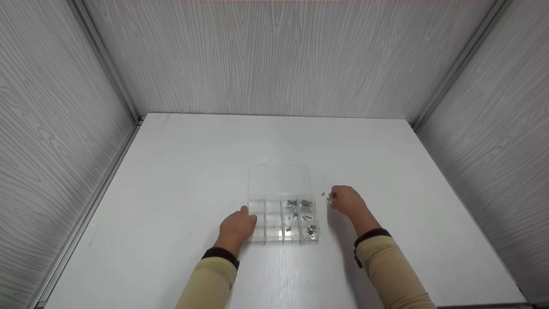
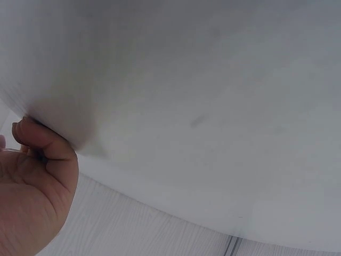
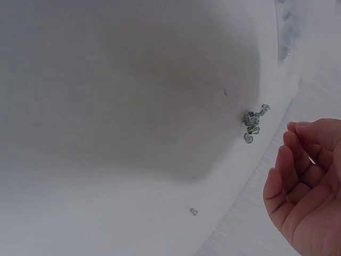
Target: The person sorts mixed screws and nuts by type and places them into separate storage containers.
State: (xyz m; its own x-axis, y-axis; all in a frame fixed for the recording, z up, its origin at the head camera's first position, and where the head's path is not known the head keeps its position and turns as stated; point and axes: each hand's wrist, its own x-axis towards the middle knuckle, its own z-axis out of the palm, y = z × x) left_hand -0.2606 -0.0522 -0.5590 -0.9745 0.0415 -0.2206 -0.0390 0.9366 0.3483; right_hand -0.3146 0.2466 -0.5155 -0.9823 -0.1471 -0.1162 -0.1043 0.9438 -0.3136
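A clear plastic compartment box (image 1: 273,219) lies on the table, its transparent lid (image 1: 279,180) folded back. My left hand (image 1: 237,225) grips the box's left edge, thumb on top; the left wrist view shows that hand (image 2: 40,176) with curled fingers. Just right of the box, my right hand (image 1: 348,201) hovers by a small pile of silvery screws (image 3: 252,120). In the right wrist view, the fingers of that hand (image 3: 311,184) are loosely bent, thumb and index tips close together. No held piece can be made out there.
Small metal pins (image 1: 306,203) lie in the box's right-hand compartments, and round metal pieces (image 1: 311,231) fill the front right one. A single loose screw (image 3: 194,212) lies apart from the pile. Grey wood-grain walls (image 1: 274,60) enclose the white table (image 1: 180,171) at back and sides.
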